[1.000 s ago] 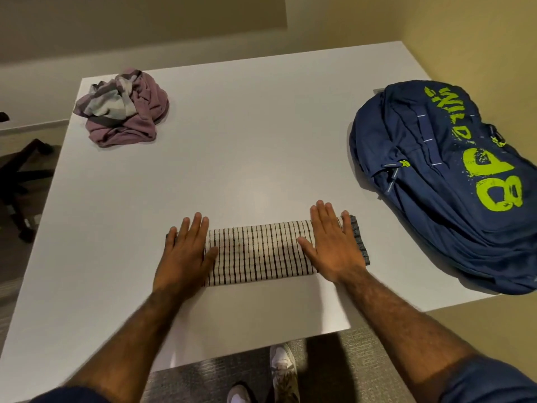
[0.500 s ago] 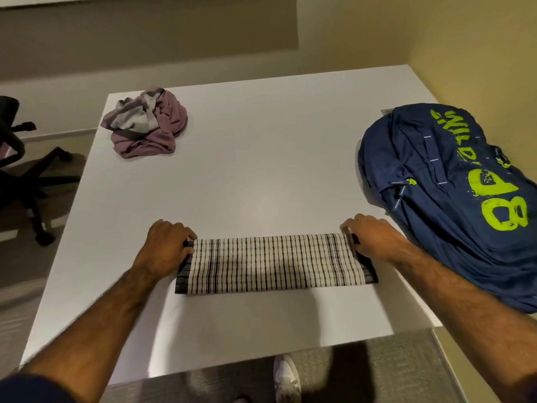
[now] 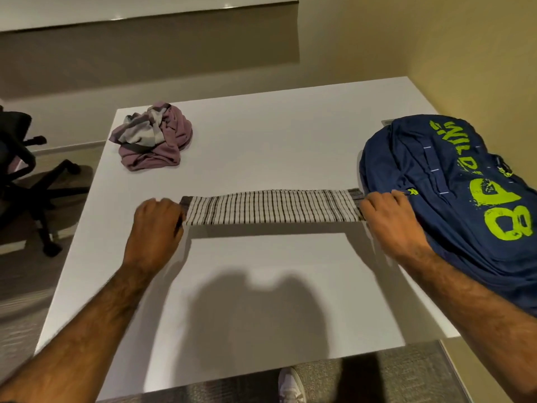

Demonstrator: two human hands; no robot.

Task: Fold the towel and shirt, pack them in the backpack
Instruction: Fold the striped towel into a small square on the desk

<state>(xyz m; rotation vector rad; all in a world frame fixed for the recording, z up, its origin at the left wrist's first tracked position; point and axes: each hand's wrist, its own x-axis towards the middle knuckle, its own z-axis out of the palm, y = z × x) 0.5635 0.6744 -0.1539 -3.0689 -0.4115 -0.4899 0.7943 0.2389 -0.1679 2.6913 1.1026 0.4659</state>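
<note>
The striped towel [image 3: 270,206], already folded down to a long narrow band, spans the middle of the frame, drawn taut between the two hands. The shadow strip on the white bench [image 3: 276,135] just below it suggests it is held slightly clear of the surface. The left hand [image 3: 157,225] has its fingers [image 3: 162,203] curled round the left end, and the right hand [image 3: 389,219] grips the right end the same way, right up against the side of the navy backpack [image 3: 453,199] at the right of the frame. Holding both short ends with the cloth stretched probably serves to pull out slack and line up the layers, so the next fold, end to end, comes out square. The backpack lies flat along the right edge with its lime lettering up; whether any zip is open cannot be told. The mauve-and-grey shirt [image 3: 152,138] sits crumpled in a heap at the upper left of the bench, well apart from the towel, not yet folded. A black office chair [image 3: 20,170] stands on the floor at the left edge.
</note>
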